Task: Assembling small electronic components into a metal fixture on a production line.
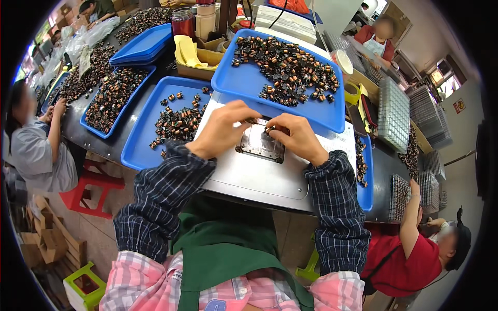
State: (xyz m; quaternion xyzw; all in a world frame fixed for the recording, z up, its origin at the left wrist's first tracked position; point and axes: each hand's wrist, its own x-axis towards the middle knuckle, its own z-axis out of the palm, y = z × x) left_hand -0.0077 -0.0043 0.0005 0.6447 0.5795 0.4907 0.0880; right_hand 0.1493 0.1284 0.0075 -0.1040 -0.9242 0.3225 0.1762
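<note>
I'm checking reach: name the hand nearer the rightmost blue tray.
Right. The right hand is left of the tray, by the metal plate; the left hand is farther left, beyond the right one.

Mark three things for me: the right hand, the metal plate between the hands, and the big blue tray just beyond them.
Right hand (pixel 299 135): head view, back of the hand.
Metal plate (pixel 261 145): head view, shiny middle.
Blue tray (pixel 239 80): head view, bare floor, left side.
</note>
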